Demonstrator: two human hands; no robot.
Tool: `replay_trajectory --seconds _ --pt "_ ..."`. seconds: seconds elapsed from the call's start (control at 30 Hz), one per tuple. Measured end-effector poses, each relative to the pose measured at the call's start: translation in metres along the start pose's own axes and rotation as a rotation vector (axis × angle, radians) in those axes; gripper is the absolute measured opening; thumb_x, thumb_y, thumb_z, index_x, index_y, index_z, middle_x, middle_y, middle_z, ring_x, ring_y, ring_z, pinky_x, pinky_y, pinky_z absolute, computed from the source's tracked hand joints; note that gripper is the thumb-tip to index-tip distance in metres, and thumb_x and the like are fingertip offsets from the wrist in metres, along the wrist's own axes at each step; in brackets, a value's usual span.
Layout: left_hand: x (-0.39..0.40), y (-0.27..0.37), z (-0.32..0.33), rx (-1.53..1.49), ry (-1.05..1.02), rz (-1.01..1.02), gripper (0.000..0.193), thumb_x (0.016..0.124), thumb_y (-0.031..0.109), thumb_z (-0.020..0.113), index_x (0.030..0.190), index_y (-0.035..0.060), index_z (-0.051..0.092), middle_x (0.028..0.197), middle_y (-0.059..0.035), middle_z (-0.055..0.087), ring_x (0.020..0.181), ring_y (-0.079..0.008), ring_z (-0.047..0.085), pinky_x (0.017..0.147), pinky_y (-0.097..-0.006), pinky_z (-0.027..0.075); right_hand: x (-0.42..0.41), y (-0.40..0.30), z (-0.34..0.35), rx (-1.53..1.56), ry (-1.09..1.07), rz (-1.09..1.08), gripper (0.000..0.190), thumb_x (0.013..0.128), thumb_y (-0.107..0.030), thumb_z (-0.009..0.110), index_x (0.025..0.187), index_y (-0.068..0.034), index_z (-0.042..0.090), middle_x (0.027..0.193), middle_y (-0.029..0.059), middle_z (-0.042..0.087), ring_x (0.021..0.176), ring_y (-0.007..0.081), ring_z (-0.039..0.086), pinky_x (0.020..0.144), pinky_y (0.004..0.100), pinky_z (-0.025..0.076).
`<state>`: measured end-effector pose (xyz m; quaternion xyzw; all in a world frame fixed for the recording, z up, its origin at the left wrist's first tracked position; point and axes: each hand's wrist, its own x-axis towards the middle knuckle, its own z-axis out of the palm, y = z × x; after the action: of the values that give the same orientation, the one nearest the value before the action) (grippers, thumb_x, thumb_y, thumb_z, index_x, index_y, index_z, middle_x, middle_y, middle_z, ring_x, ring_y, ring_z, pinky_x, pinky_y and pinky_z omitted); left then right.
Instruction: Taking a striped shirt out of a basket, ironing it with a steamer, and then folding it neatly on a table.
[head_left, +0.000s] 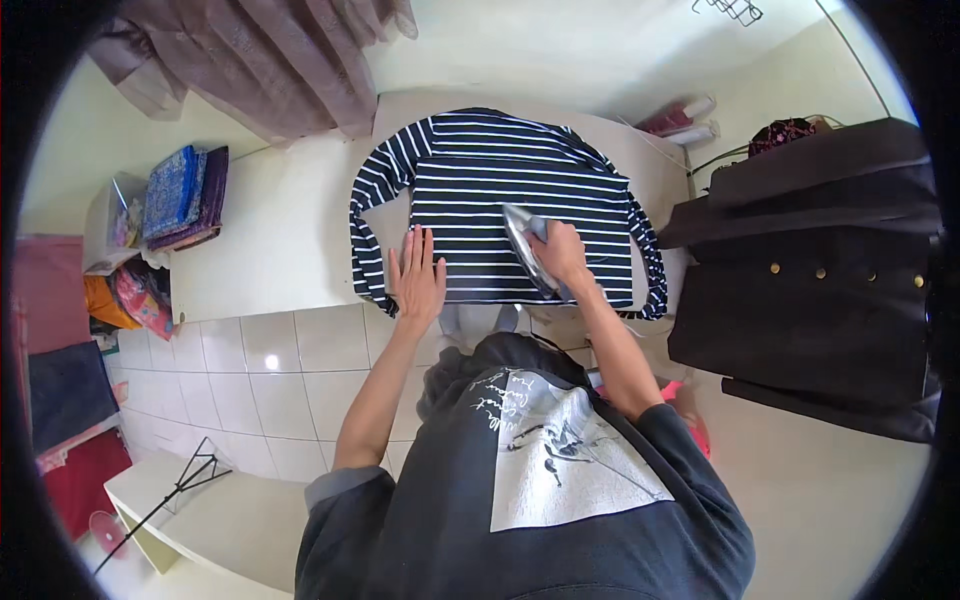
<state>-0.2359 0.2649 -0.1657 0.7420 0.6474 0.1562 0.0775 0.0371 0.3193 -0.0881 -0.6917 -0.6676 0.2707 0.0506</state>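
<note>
A black-and-white striped long-sleeved shirt (472, 195) lies spread on the table before me, its sleeves curving down on both sides. My right hand (559, 251) grips a clothes iron (523, 240), which is on the right half of the shirt, its tip pointing away from me. Flat on the shirt's left edge near the hem rests my left hand (418, 281), fingers extended and slightly apart, holding nothing. Part of the iron's handle is hidden by my right hand.
Folded patterned cloths (176, 195) and a clear plastic box (120, 214) sit on the table's left end (255, 225). A dark garment with buttons (810, 315) hangs at right. A curtain (277, 60) hangs at the back left. Behind me at left, a black folding stand (180, 487) lies over a white bench (225, 517).
</note>
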Motion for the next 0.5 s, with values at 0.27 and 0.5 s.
replay_trajectory --seconds 0.27,0.5 --pt "-0.008 -0.021 -0.005 -0.065 -0.005 0.009 0.055 0.108 0.024 0.035 0.160 0.0083 0.028 0.166 -0.0093 0.029 0.154 -0.0252 0.024 0.125 -0.0498 0.014 0.013 -0.029 0.018 0.022 0.071 -0.003 0.042 0.090 -0.040 0.071 0.096 0.002 0.069 0.091 0.0285 0.071 0.089 0.0450 0.070 0.080 0.0527 0.056" --pt "-0.014 -0.046 -0.008 -0.186 0.002 0.049 0.052 0.107 0.017 0.037 0.158 0.0074 0.032 0.164 -0.0105 0.033 0.153 -0.0260 0.027 0.125 -0.0431 0.018 0.019 -0.054 0.030 0.020 0.054 -0.164 0.042 0.089 -0.038 0.071 0.090 0.005 0.068 0.087 0.0288 0.069 0.084 0.0468 0.069 0.075 0.0523 0.056"
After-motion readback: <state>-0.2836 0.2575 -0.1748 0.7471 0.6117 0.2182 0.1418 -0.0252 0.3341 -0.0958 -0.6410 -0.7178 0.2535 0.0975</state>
